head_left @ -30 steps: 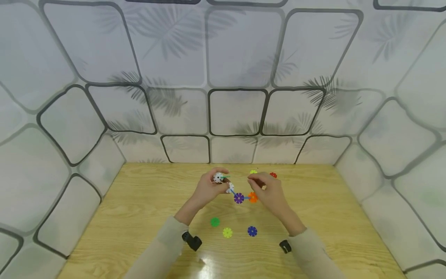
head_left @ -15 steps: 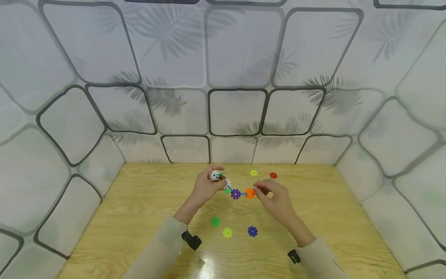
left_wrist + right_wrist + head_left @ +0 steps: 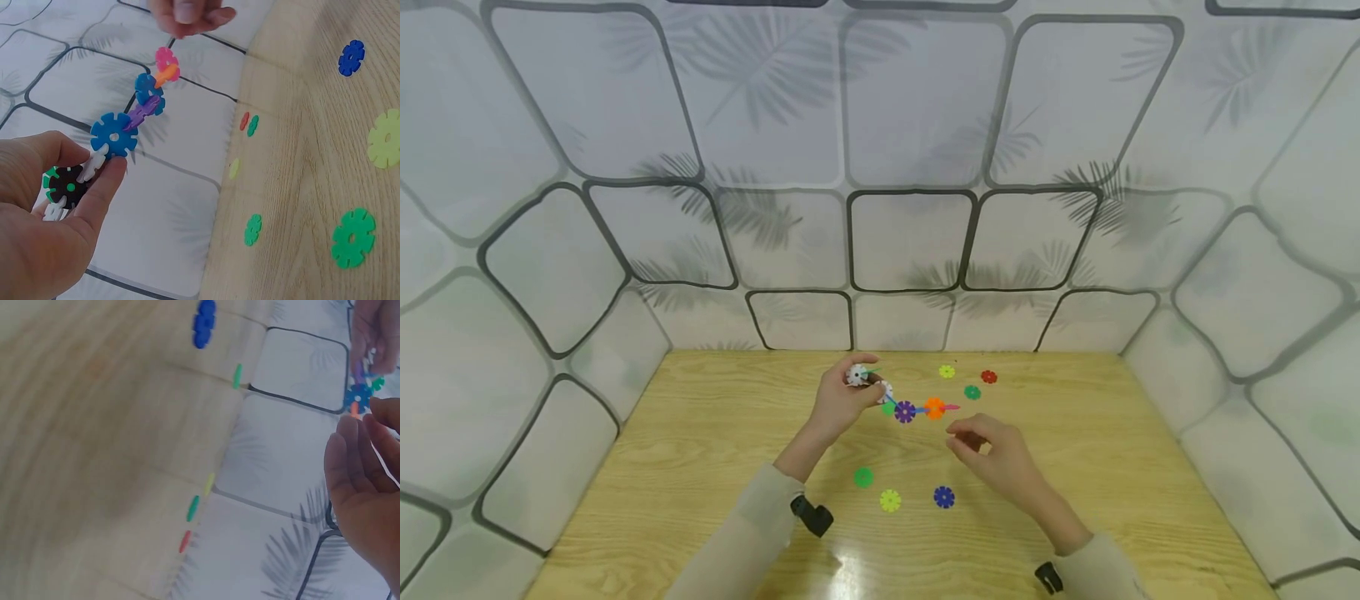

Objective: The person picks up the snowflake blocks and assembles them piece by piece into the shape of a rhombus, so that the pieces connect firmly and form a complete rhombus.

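While left hand [image 3: 837, 403] pinches discs [image 3: 95, 164], right hand [image 3: 998, 457] gapes.

In the left wrist view, the black disc [image 3: 67, 185] is partly covered by the left hand [image 3: 40, 240], which is itself cut off by the left edge. The right hand [image 3: 190, 15] is cropped there by the top edge, and the pale yellow disc [image 3: 386, 140] by the right. In the right wrist view, both hands are cut by the right edge, and the counter [image 3: 94, 456] is blurred. In the head view, a white disc [image 3: 887, 389] is partly hidden by the left thumb, and both sleeves [image 3: 730, 533] are cropped by the bottom edge.
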Available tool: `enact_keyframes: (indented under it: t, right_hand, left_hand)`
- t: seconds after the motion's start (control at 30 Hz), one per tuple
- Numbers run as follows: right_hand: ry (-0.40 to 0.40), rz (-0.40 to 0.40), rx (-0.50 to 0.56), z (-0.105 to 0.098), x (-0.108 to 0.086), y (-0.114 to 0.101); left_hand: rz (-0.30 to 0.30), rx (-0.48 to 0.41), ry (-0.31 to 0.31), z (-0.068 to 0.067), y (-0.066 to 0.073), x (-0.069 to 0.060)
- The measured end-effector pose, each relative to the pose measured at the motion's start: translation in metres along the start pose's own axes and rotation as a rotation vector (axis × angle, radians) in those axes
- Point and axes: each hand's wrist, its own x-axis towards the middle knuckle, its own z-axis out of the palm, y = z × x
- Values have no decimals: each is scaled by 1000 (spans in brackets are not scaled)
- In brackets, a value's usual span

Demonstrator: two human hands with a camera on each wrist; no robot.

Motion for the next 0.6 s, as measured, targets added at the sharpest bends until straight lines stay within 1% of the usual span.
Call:
enact_keyframes:
  t: [0.33, 0.43, 0.53, 0.6]
  right_hand:
    - [-249, 114, 39, 18, -20, 12]
    - [-310, 128, 54, 20, -24, 14]
    - [-372, 161, 72, 21, -27, 15]
    - [-416, 190, 65, 22, -28, 17]
  left_hand:
    - [5, 37, 26, 2, 3, -1]
    - [10, 38, 20, 3, 4, -1]
    - [5, 38, 10, 2, 5, -2]
    - [0, 41, 1, 2, 5, -2]
